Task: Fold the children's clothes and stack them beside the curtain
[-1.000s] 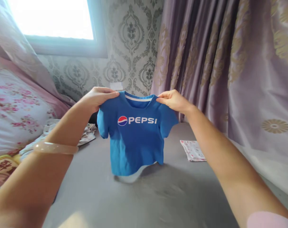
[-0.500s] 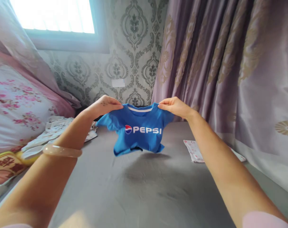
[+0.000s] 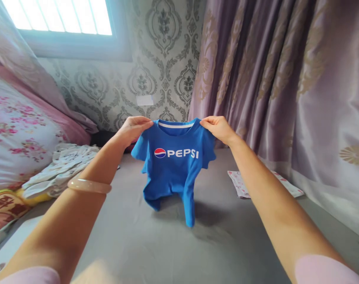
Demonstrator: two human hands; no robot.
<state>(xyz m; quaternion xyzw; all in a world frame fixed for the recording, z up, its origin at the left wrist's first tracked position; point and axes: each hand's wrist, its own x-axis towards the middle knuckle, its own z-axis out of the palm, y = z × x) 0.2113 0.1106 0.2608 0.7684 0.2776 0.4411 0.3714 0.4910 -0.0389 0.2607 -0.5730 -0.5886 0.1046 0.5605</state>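
A small blue T-shirt with a white PEPSI print and a round logo hangs upright over the grey sheet, its front facing me. My left hand pinches the shoulder on the left of the neckline. On the other side of the collar, my right hand pinches the matching shoulder. The collar between them is stretched fairly straight, with a white strip inside its back. Below, the hem is curled and uneven, with one corner hanging lower on the right.
A folded white cloth with a pinkish print lies on the grey sheet, partly behind my right forearm. Crumpled pale clothes and a yellow-and-red item lie at left beside a floral cushion. Purple curtains hang at right.
The T-shirt's lower part flew up and bunched half a second ago, and now hangs down again with a curled hem. Both hands keep their hold on the shoulders.
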